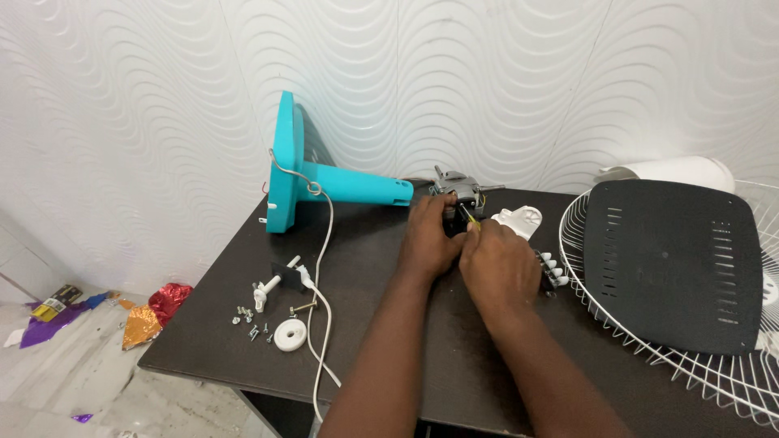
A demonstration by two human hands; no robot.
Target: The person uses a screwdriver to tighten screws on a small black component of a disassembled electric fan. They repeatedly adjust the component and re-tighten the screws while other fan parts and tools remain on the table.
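Near the back of the dark desk (389, 324): grey motor (459, 191), lying at the end of the teal stand (324, 180), just beyond both hands. Left hand (430, 235) wrapped around the motor's near side, fingers closed on it. Right hand (501, 264) just beside, touching the left, fingers pinched on a thin yellow-tipped tool (468, 217) pointed at the motor. White bracket (518, 219) right of the motor. Screws (250, 315), white disc (290, 334) and cord (323, 268) well apart to the left; black panel (669, 272) on wire grille (714, 373) far right.
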